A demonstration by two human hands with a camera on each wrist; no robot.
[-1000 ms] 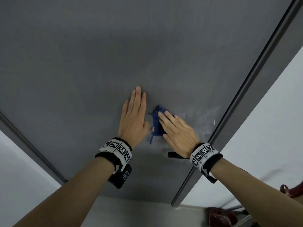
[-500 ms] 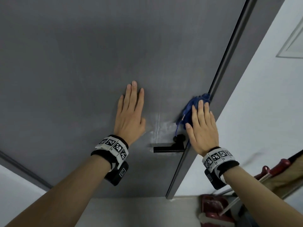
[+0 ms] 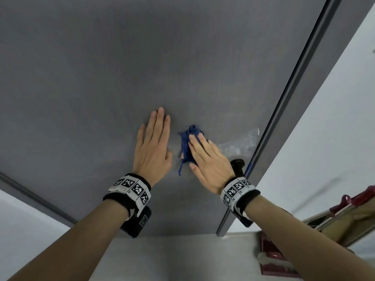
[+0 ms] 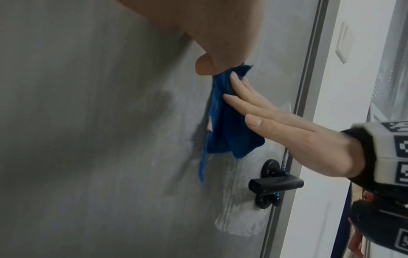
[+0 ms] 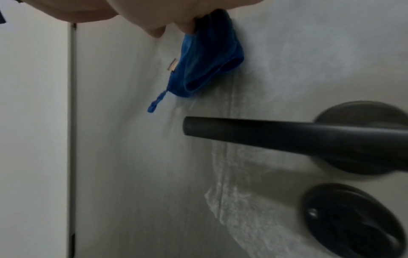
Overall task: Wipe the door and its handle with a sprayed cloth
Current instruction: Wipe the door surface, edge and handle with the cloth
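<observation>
The grey door (image 3: 142,67) fills most of the head view. My left hand (image 3: 154,142) lies flat on it with straight fingers and holds nothing. Just to its right, my right hand (image 3: 205,157) presses a crumpled blue cloth (image 3: 187,142) against the door with straight fingers (image 4: 253,104). A loop of the cloth (image 5: 205,57) hangs down below it. The black lever handle (image 4: 276,185) sits lower right of the cloth, partly hidden by my right wrist in the head view. A pale wet streak (image 3: 239,142) runs from the cloth toward the door's edge.
The door's edge and frame (image 3: 284,110) run diagonally on the right, with a white wall (image 3: 324,118) beyond. A round black lock plate (image 5: 351,218) sits under the handle (image 5: 287,137). A red object (image 3: 269,258) and a long-handled tool (image 3: 345,207) stand at lower right.
My right hand has swept the cloth left from the door's edge back to beside my left hand, leaving a wet streak. The left hand stays flat on the door.
</observation>
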